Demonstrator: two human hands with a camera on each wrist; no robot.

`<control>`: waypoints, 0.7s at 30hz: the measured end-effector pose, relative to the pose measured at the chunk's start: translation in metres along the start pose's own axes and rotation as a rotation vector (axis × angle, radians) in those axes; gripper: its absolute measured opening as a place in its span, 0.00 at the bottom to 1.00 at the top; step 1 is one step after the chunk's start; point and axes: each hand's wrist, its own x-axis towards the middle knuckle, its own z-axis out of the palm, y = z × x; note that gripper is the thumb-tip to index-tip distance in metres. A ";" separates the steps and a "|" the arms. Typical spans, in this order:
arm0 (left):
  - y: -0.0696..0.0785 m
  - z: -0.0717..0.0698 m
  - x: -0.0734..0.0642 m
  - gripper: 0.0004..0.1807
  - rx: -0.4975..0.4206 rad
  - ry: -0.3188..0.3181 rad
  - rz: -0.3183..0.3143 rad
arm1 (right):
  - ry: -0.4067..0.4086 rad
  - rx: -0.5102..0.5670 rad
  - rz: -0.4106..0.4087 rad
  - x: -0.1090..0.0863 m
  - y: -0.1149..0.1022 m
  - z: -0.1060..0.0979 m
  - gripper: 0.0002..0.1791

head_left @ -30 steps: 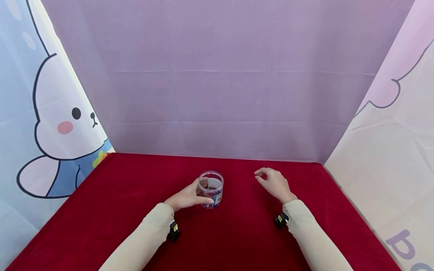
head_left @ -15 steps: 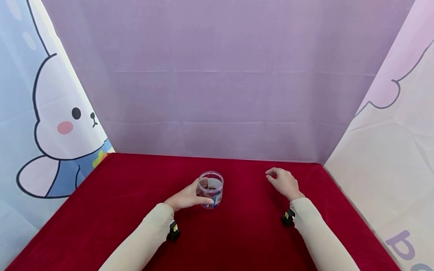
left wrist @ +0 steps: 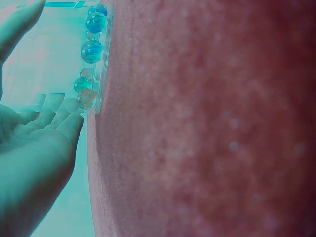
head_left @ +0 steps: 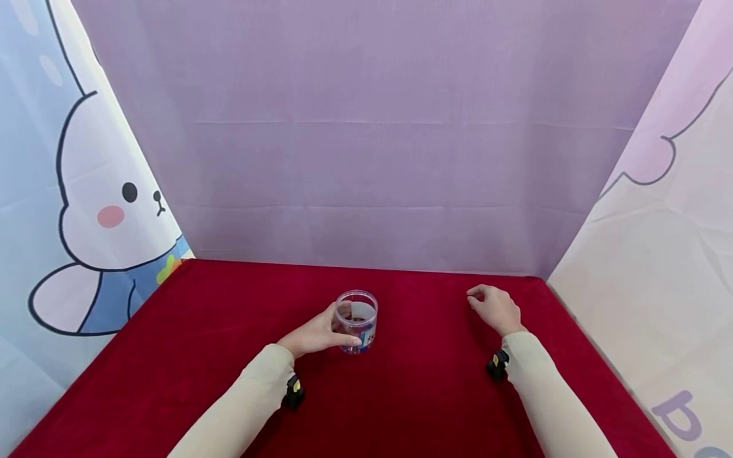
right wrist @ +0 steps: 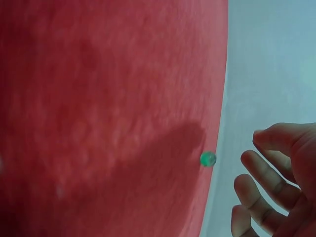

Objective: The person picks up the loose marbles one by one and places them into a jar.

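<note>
A clear plastic jar (head_left: 366, 327) with no lid stands upright on the red cloth. My left hand (head_left: 314, 332) grips its side, thumb across the front and fingers round the back. Blue, green and clear marbles (left wrist: 92, 51) lie along the jar's bottom in the left wrist view. Farther right, my right hand (head_left: 497, 310) hovers over the cloth with its fingers loosely bent and nothing between them. In the right wrist view a single green marble (right wrist: 208, 159) sits on the cloth beyond the fingertips, apart from them. I cannot make out that marble in the head view.
Red cloth (head_left: 424, 394) covers the table. A lilac curtain (head_left: 366, 152) rises along the back edge. Printed cloth walls flank both sides, with a cartoon rabbit (head_left: 97, 165) on the left one. Each wrist carries a small black camera (head_left: 294, 391).
Over the last second my right hand has moved steadily to the right, away from the jar. The left hand and the jar have stayed in place.
</note>
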 end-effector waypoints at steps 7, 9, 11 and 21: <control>0.000 0.000 0.000 0.47 0.003 0.001 -0.005 | -0.036 -0.005 0.030 0.003 0.011 0.000 0.16; 0.000 0.000 0.000 0.47 -0.002 0.001 -0.002 | -0.055 -0.011 0.032 0.004 0.014 0.000 0.17; 0.000 0.000 0.000 0.47 -0.008 -0.001 0.000 | -0.079 -0.017 0.042 0.003 0.015 0.002 0.18; 0.001 0.001 0.000 0.46 -0.013 -0.004 0.002 | -0.188 -0.065 0.035 0.003 0.018 0.007 0.22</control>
